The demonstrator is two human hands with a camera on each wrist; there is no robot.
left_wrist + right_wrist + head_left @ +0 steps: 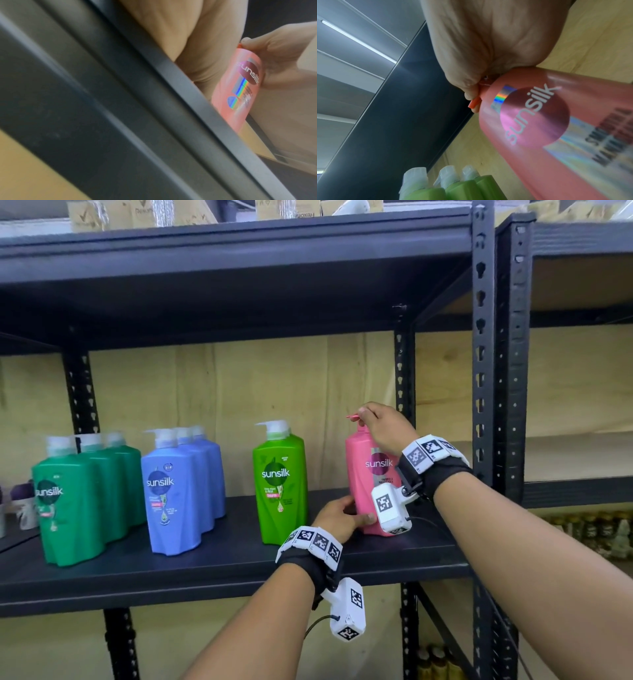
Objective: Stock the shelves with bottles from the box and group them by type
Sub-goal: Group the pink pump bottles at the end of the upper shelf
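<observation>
Four colour groups now line the shelf (212,573): dark green bottles (73,501), blue bottles (174,491), light green bottles (280,484) and a first pink bottle (368,474), standing at the right end. Right hand (385,426) pinches its pump, left hand (337,517) cups its base (box unseen, remainder unknown).

My head cam sits above, facing fwd and down at the shelf (222,570). Left wrist cam looks up from below the shelf's front edge (120,108), very close. Right wrist cam looks up along the pink bottle (556,128), near. All 3 views share that bottle (363,474) (240,86).
</observation>
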